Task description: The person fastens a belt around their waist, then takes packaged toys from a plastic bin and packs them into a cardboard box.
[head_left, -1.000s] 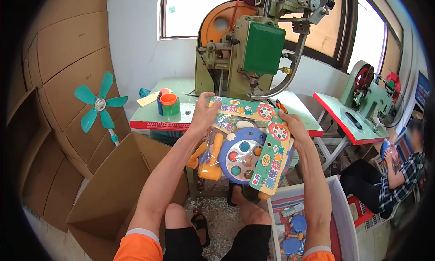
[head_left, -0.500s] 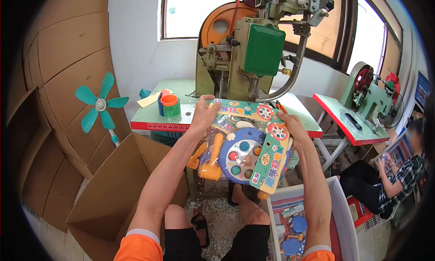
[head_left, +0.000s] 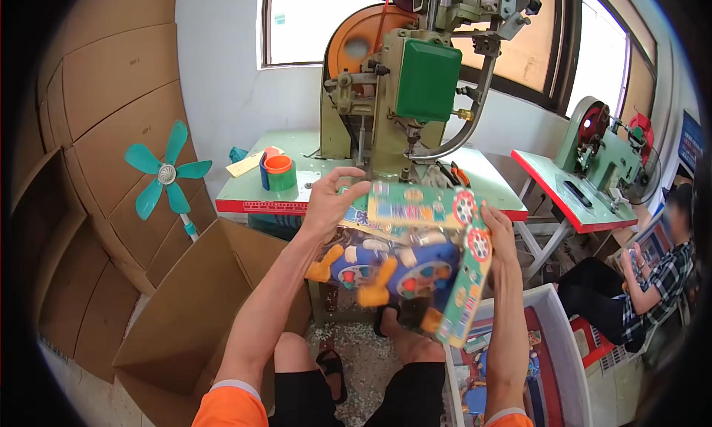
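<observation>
Several bagged toy packages with green and yellow header cards (head_left: 415, 208) hang between my two hands, blurred by motion. Blue round toys (head_left: 426, 267) and orange hammers (head_left: 378, 282) show through the clear plastic. My left hand (head_left: 331, 204) pinches the cards at their left end, with its thumb on top. On the right, my right hand (head_left: 498, 238) grips the corner where one card tilts down beside the others. Behind the cards stands a green press machine (head_left: 429, 78) on a red-edged table (head_left: 259, 205).
A teal fan (head_left: 167, 174) and stacked cartons (head_left: 122, 93) are at left, above an open carton (head_left: 178, 308). A bin (head_left: 571, 353) at lower right holds similar toys. Tape rolls (head_left: 279, 173) and pliers (head_left: 460, 175) lie on the table. A seated person (head_left: 645, 279) is at far right.
The packages have shifted and spread, so a second blue toy now shows. My right hand has moved slightly right and down. The seated person's hands have moved.
</observation>
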Demonstrator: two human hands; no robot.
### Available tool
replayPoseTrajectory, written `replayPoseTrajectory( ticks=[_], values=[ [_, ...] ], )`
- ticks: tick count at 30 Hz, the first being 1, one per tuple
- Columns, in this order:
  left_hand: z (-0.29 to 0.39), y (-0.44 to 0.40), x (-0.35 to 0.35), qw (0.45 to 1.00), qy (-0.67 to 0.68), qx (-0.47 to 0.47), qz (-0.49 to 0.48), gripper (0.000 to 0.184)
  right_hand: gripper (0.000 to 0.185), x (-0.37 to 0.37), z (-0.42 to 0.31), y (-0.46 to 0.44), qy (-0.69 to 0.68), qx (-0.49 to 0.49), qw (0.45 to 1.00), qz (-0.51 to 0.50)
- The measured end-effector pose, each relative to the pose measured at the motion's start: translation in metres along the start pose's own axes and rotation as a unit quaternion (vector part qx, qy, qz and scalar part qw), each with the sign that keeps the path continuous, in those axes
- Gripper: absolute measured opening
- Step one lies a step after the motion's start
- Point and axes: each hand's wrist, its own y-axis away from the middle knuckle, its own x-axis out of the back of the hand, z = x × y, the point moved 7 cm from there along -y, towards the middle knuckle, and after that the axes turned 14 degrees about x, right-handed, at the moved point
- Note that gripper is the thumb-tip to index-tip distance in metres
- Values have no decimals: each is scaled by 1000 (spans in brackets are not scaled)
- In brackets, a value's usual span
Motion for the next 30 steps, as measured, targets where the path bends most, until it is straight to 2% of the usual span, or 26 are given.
replayPoseTrajectory(
  ticks=[2,5,9,12,14,17,20,22,25,30],
  values=[
    [-3,2,5,1000,-25,-14,8,28,28,-1,10,19,6,-4,1000,-20],
    [8,6,-2,997,68,-31,15,15,31,-14,18,32,20,-3,998,-62],
    [5,-1,-14,993,115,-28,1,16,26,-19,24,42,-22,-62,998,-20],
    [0,-15,-14,991,129,-27,4,16,26,-13,38,28,7,-111,990,-87],
    [-5,-28,-12,990,137,-29,9,16,29,-14,38,14,5,-108,991,-81],
    [-12,-48,-6,996,42,-39,67,18,34,-14,37,-9,1,-103,992,-68],
    [-17,-66,-4,995,66,-29,69,19,26,-17,31,-29,33,-91,994,-53],
    [-22,-76,-1,994,79,-25,69,19,26,-19,26,-36,46,-98,993,-50],
    [-25,-75,4,992,113,31,54,19,26,-28,25,-37,67,-117,990,-44],
    [-27,-79,7,991,110,38,64,20,27,-29,28,-39,48,-111,992,-42]
  ],
)
